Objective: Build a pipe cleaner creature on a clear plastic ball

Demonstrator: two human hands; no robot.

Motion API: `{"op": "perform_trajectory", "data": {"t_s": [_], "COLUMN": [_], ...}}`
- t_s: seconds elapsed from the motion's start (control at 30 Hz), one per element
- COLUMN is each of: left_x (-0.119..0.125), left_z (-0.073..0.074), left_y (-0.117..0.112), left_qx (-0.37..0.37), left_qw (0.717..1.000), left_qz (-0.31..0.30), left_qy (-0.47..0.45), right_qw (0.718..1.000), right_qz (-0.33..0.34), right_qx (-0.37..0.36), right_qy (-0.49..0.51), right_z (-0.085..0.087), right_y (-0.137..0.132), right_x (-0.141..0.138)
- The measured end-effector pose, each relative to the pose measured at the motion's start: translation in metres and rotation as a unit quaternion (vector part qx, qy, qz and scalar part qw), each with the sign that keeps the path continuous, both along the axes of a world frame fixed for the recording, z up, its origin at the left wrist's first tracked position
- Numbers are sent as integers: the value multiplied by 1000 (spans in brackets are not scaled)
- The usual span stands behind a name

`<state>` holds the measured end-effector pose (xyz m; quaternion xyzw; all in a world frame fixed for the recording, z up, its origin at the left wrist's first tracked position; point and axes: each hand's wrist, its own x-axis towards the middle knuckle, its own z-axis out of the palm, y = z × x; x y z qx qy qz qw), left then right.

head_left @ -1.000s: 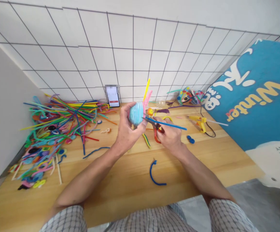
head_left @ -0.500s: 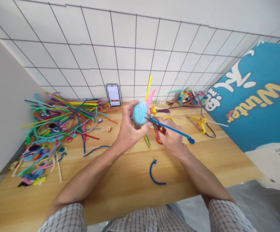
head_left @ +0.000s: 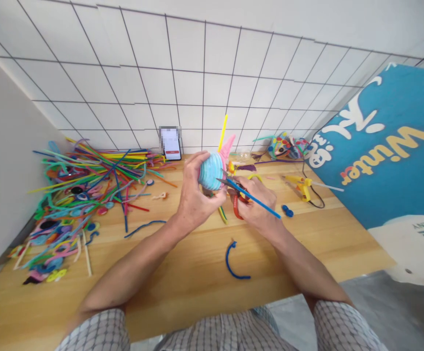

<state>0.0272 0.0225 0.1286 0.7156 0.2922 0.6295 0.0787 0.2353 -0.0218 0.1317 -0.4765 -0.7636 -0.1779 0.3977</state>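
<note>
My left hand [head_left: 197,190] is closed around a light-blue ball [head_left: 211,171] that looks wound with pipe cleaner. A pink pointed piece [head_left: 227,147] and a yellow pipe cleaner [head_left: 223,132] stick up beside its right side. Red-handled scissors [head_left: 236,207] are in my right hand [head_left: 259,200], blades pointing left at the ball's right side. A straight blue pipe cleaner [head_left: 258,199] runs from near the blades across my right hand; where its inner end is fixed I cannot tell. A green-and-yellow piece [head_left: 222,214] shows below the ball.
A large heap of pipe cleaners [head_left: 113,163] and craft bits covers the left side. A phone [head_left: 170,143] leans on the wall. To the right are a coiled blue piece [head_left: 287,210], a yellow glue gun [head_left: 301,187] and decorated ornaments [head_left: 283,146]. A bent blue pipe cleaner [head_left: 228,261] lies in front.
The blue pipe cleaner's outer end has shifted left and down, now apart from the coiled blue piece on the table. The scissor blades look a little wider apart; both hands keep their holds.
</note>
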Motion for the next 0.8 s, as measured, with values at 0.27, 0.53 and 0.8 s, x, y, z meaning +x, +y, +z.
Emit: {"op": "perform_trajectory", "data": {"t_s": [0.27,0.53,0.8], "left_x": [2,2,1], "left_z": [0,1,1], "left_y": [-1,-1,-2], "left_qx": [13,12,0], "left_qw": [1000,1000,1000], "left_qz": [11,23,19], "left_qy": [4,16,24], "right_qw": [1000,1000,1000], "right_qz": [-19,-25,-17], "right_qx": [-2,-7,13], "right_qy": [6,-6,-13], "right_z": [-5,-5,-6], "right_y": [4,4,4], "right_x": [-1,-1,1]}}
